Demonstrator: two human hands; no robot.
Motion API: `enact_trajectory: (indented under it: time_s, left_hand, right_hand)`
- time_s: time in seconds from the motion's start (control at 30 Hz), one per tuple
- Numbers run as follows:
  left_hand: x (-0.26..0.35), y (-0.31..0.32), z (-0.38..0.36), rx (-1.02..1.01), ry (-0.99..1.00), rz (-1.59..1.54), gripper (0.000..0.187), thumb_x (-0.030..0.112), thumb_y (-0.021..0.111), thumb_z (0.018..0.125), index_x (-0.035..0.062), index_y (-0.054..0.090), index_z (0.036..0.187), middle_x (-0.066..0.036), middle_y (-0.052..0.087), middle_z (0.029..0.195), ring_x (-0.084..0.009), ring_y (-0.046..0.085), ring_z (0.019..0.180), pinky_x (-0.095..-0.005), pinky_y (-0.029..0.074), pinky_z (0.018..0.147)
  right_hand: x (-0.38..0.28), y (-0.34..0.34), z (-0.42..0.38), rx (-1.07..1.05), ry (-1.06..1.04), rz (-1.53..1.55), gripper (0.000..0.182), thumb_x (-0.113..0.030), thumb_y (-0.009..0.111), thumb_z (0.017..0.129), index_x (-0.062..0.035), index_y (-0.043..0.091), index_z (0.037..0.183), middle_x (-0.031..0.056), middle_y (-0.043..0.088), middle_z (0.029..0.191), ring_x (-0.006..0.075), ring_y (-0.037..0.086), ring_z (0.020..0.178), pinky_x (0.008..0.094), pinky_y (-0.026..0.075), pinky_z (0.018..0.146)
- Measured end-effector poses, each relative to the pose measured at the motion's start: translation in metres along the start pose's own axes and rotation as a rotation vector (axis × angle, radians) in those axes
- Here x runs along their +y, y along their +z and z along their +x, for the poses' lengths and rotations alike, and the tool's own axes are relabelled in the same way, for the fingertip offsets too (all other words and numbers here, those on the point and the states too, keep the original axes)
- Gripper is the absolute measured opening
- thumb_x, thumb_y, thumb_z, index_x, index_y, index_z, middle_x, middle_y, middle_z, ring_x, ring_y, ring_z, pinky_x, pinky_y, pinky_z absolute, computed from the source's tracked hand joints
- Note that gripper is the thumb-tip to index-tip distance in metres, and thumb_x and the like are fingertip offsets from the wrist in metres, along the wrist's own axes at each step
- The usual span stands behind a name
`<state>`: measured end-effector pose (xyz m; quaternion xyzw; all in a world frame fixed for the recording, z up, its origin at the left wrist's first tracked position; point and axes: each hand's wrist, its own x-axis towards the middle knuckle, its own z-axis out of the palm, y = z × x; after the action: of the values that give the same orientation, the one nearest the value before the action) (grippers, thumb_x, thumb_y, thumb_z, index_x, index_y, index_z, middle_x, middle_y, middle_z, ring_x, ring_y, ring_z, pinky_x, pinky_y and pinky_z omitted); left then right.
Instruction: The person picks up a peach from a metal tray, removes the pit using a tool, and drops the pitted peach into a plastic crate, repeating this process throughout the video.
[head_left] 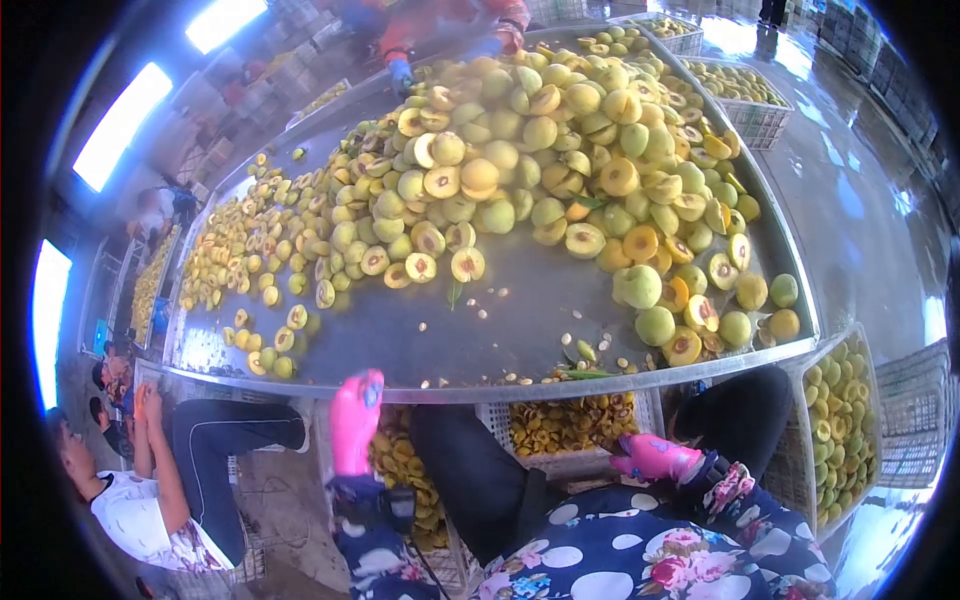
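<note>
My left hand [355, 422], in a pink glove, is raised at the near rim of the metal table [480, 393]. Its fingers are closed, and whatever they hold, if anything, is hidden. My right hand [657, 457], also pink-gloved, is lower, beside a crate [565, 462] of halved fruit under the table edge. Its fingers point left and stand slightly apart, with nothing visible in them. Across the table lies a large heap of yellow-green peaches [500, 170], many cut in half with brown pits showing. Small pale kernels [483, 313] and green leaves [600, 374] lie scattered near me.
Another crate of fruit halves [415, 480] stands by my left leg. A crate of peaches [840, 430] is at my right, with more crates [740, 100] beyond the table. Across from me a co-worker's blue-gloved hand [400, 75] touches the heap. Another person [160, 510] sits at left.
</note>
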<state>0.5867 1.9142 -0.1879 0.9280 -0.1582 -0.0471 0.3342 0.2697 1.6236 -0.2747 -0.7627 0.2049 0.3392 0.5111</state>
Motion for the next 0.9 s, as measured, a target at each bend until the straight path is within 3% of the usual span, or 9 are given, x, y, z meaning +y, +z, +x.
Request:
enact_trajectory:
  time_s: [0.2,0.23,0.27,0.33,0.43,0.57,0.67,0.83,0.9]
  left_hand:
    - [0.064,0.073,0.139,-0.081,-0.053,-0.126,0.038,0.031,0.059,0.083,-0.0035,0.058,0.101,-0.022,0.063,0.081,-0.0315,0.062,0.075,-0.0372,0.047,0.067]
    - [0.066,0.09,0.157,0.06,0.12,0.255,0.039,0.027,0.059,0.082,-0.0021,0.056,0.108,-0.014,0.064,0.081,-0.0243,0.063,0.07,-0.0339,0.048,0.06]
    - [0.066,0.103,0.174,-0.063,0.027,0.258,0.039,0.026,0.062,0.08,-0.0032,0.056,0.104,-0.019,0.064,0.087,-0.0311,0.063,0.082,-0.0384,0.048,0.072]
    - [0.034,0.135,0.209,-0.08,0.082,0.319,0.036,0.02,0.066,0.077,-0.0013,0.055,0.104,-0.016,0.064,0.089,-0.0267,0.064,0.079,-0.0358,0.05,0.066]
    - [0.066,0.129,0.184,-0.21,-0.228,-0.092,0.032,0.012,0.067,0.077,0.0013,0.054,0.104,-0.013,0.063,0.096,-0.022,0.064,0.077,-0.0305,0.052,0.061]
    - [0.067,0.109,0.132,-0.407,-0.212,-0.661,0.035,0.007,0.066,0.077,0.001,0.051,0.108,-0.01,0.06,0.093,-0.018,0.062,0.076,-0.0278,0.051,0.057]
    - [0.084,0.091,0.073,-0.613,-0.232,-0.989,0.031,0.012,0.061,0.083,0.0016,0.052,0.111,-0.011,0.06,0.095,-0.0208,0.061,0.079,-0.028,0.052,0.06]
    - [0.1,0.096,-0.013,-0.977,-0.609,-1.974,0.036,0.028,0.056,0.086,0.0003,0.054,0.11,-0.016,0.059,0.104,-0.0296,0.056,0.096,-0.0397,0.051,0.077]
    - [0.128,0.089,-0.044,-0.771,-0.725,-2.014,0.038,0.03,0.054,0.087,0.0002,0.053,0.111,-0.018,0.057,0.107,-0.0316,0.054,0.1,-0.0429,0.048,0.083]
  right_hand:
    - [0.015,0.005,0.008,0.066,-0.18,-0.142,0.043,-0.036,0.053,0.086,0.0067,0.05,0.095,0.0227,0.061,0.074,0.0335,0.062,0.066,0.0411,0.047,0.059]
    - [0.011,0.002,0.002,0.065,-0.138,-0.152,0.045,-0.036,0.053,0.086,0.0071,0.05,0.097,0.0275,0.06,0.081,0.0394,0.06,0.077,0.0438,0.046,0.067]
    - [0.002,-0.002,-0.004,0.067,-0.126,-0.128,0.045,-0.036,0.053,0.086,0.0072,0.05,0.098,0.0281,0.059,0.083,0.0402,0.06,0.08,0.0443,0.046,0.069]
    - [-0.007,-0.006,-0.012,0.066,-0.101,-0.076,0.045,-0.036,0.052,0.086,0.0073,0.05,0.098,0.0293,0.059,0.086,0.042,0.058,0.084,0.0453,0.044,0.073]
    - [-0.001,-0.007,-0.007,0.037,-0.097,-0.064,0.042,-0.035,0.053,0.086,0.0058,0.05,0.097,0.0247,0.06,0.082,0.0357,0.06,0.075,0.0417,0.046,0.065]
    - [-0.023,-0.01,-0.021,-0.081,-0.035,0.335,0.03,-0.03,0.053,0.089,-0.0005,0.049,0.094,0.0086,0.057,0.068,0.017,0.057,0.055,0.0295,0.043,0.049]
    - [-0.051,-0.024,-0.038,-0.127,-0.192,0.634,0.024,-0.028,0.053,0.09,-0.0047,0.047,0.094,-0.0005,0.051,0.065,0.0068,0.049,0.049,0.0207,0.037,0.043]
    - [-0.083,-0.034,-0.053,-0.011,-0.261,0.626,0.03,-0.031,0.053,0.09,-0.0032,0.046,0.098,0.0016,0.054,0.067,0.0084,0.052,0.051,0.0208,0.043,0.047]
    - [-0.095,-0.034,-0.062,0.036,-0.263,0.522,0.032,-0.031,0.052,0.09,-0.0016,0.046,0.101,0.0029,0.055,0.068,0.009,0.055,0.053,0.0221,0.045,0.05]
